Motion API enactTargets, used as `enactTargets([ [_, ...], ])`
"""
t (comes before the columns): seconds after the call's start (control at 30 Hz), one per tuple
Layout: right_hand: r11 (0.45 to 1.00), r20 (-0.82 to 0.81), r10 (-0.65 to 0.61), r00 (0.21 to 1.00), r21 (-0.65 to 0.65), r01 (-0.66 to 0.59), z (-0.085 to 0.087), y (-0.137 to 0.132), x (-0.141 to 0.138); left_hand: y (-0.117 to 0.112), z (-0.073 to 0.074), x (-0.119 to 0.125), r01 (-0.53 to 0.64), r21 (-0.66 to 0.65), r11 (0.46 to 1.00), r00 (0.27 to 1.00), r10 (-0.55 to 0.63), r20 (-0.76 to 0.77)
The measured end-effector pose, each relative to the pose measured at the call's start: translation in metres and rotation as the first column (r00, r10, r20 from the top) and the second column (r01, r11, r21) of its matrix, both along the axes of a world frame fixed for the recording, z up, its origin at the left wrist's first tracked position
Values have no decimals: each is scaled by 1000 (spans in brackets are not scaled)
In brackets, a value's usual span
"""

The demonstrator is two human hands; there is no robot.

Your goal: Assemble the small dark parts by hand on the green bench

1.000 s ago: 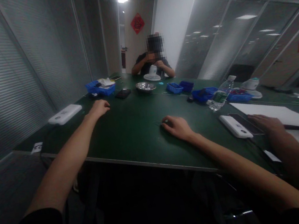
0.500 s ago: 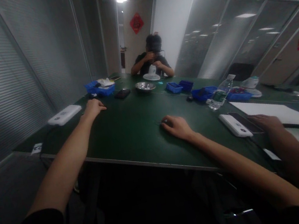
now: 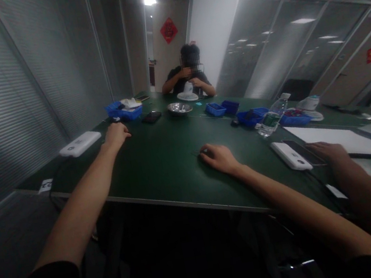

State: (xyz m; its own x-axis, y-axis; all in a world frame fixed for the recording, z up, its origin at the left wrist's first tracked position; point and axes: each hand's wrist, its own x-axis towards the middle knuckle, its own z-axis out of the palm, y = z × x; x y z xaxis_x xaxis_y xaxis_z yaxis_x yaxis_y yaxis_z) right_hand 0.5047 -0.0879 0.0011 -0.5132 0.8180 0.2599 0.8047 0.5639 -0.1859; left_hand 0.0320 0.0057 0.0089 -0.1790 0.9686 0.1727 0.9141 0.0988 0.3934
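The right hand (image 3: 221,157) is resting by thin wire (image 3: 194,153) — probably light, bendy, best pinched mid-length; farther left, the left hand (image 3: 117,133) is curling too — whether either hand's fingers are pinching, I cannot tell.

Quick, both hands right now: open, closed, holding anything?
Left hand: fingers curled; grip hidden, so whether it holds anything cannot be told.
Right hand: curled over the green table; anything held is too unclear to tell.
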Motion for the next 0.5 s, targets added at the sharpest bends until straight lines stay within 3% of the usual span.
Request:
enactTargets([
  [0.2, 1000, 3, 9, 1000, 12, -9, -1, 1, 0, -5, 5, 7, -4, 26, 1000, 999, 5, -37],
  [0.5, 1000, 11, 10, 1000, -11, -10, 2, 0, 1, -2, 1, 6, -7, 43, 999, 999, 9, -54],
])
